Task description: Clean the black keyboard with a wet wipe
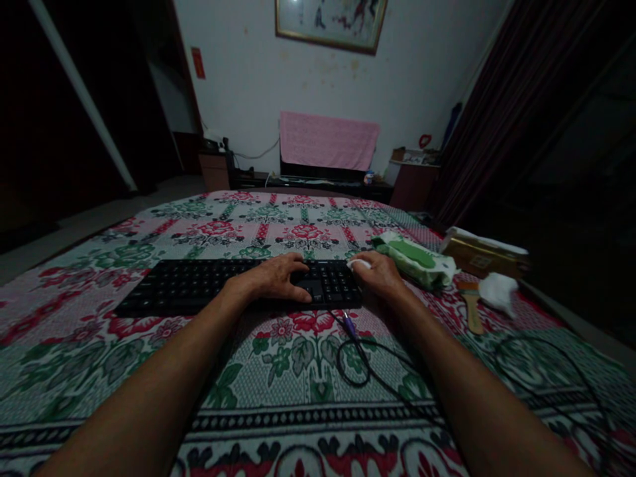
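A black keyboard (199, 285) lies on a floral bedspread (278, 371). My left hand (278, 277) rests flat on the keyboard's right half, fingers spread over the keys. My right hand (378, 273) sits at the keyboard's right end, fingers closed on a small white wipe (358, 263) pressed against the keys. The keyboard's black cable (362, 361) with a purple plug trails in a loop toward me between my forearms.
A green and white wipes packet (417, 260) lies right of the keyboard. Further right are a cardboard box (481, 255), a wooden-handled brush (471, 305) and a crumpled white tissue (498, 291). A pink cloth (328, 140) covers a screen by the far wall.
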A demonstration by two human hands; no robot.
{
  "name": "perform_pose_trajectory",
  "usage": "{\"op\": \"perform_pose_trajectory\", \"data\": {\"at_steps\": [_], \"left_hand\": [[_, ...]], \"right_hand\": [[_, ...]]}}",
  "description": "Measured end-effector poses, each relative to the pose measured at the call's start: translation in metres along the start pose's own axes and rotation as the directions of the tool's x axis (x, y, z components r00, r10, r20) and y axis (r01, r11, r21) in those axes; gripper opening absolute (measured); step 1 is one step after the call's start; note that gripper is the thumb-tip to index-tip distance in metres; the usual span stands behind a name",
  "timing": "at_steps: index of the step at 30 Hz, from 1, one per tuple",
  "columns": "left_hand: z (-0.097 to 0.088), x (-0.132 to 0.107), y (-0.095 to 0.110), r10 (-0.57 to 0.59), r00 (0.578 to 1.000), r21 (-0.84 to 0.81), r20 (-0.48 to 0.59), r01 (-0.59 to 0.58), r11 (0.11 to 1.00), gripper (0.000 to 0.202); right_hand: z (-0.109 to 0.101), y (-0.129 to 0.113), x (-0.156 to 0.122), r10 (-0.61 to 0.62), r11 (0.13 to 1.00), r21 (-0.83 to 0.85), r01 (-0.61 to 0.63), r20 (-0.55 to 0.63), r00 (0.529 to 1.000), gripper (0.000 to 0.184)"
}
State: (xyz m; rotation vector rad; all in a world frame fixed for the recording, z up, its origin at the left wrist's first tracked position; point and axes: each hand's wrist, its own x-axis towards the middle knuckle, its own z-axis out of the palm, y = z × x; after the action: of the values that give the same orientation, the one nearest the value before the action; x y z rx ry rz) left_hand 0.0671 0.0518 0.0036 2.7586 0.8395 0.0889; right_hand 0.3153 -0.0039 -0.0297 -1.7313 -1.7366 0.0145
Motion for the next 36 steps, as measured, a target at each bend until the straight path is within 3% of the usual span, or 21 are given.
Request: {"op": "perform_pose_trajectory", "data": {"at_steps": [4,8,11,16,23,29,36], "left_hand": [[0.0007,0.0002,-0.0005,-0.01,1.0,0.0,-0.009,0.01,1.0,0.075],[0.0011,-0.0001,-0.0006,-0.021,1.0,0.005,-0.002,0.021,1.0,0.074],[0.0002,-0.0008,0.0,-0.024,1.0,0.003,0.0,0.024,1.0,0.073],[-0.0007,-0.0005,0.0007,-0.017,1.0,-0.017,0.002,0.017,1.0,0.073],[0.0004,-0.0001,-0.0006,-0.003,1.0,-0.007,-0.01,0.002,1.0,0.073],[0.0011,-0.0002,-0.001,0.005,1.0,-0.015,-0.014,-0.006,1.0,0.074],[-0.0002,-0.0009,0.0006,-0.016,1.0,-0.016,0.002,0.016,1.0,0.074]], "right_hand": [[-0.001,-0.0002,-0.001,-0.018,1.0,0.006,0.018,0.118,0.993,0.019],[0.0011,-0.0012,-0.0022,-0.075,0.994,-0.069,0.081,0.095,0.993,0.022],[-0.0017,-0.0018,-0.0028,-0.049,0.998,-0.03,0.052,0.103,0.993,0.022],[-0.0076,-0.0048,-0.0038,0.007,0.999,0.029,-0.013,0.23,0.973,0.018],[-0.0036,-0.0031,-0.0036,-0.057,0.996,-0.063,0.065,0.128,0.99,0.021],[-0.0042,-0.005,-0.0037,-0.017,1.0,0.025,0.012,0.215,0.976,0.019],[-0.0029,-0.0091,-0.004,-0.069,0.997,-0.018,0.071,0.099,0.993,0.018]]}}
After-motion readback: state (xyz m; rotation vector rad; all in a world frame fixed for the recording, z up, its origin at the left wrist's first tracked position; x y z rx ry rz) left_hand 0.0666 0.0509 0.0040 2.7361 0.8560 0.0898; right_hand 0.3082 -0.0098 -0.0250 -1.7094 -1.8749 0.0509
